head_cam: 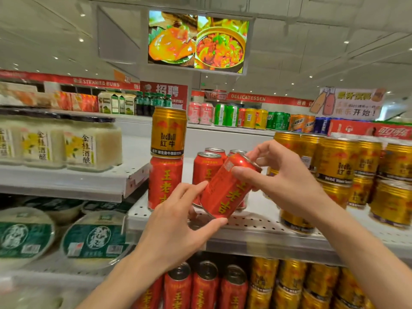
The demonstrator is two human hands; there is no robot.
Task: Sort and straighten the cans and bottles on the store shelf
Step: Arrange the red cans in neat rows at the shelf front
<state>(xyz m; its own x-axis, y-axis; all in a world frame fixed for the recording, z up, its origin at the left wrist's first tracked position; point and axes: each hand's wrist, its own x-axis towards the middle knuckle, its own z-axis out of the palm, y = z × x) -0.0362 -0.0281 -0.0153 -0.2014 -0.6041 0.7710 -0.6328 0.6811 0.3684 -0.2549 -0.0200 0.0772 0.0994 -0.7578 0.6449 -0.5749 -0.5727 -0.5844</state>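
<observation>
2 bare forearms, left hand (176, 221), right hand (287, 181); no sleeves, jewellery.

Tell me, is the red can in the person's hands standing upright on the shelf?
No. The red can is tilted and lifted off the shelf, held between the left hand and the right hand.

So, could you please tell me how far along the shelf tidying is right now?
Done: the gold cans on the right stand stacked, and a few red cans stand upright on the shelf. In hand: both the left hand and the right hand grip a tilted red can. Left: standing it upright, and moving the lone gold can stacked on a red can.
</observation>
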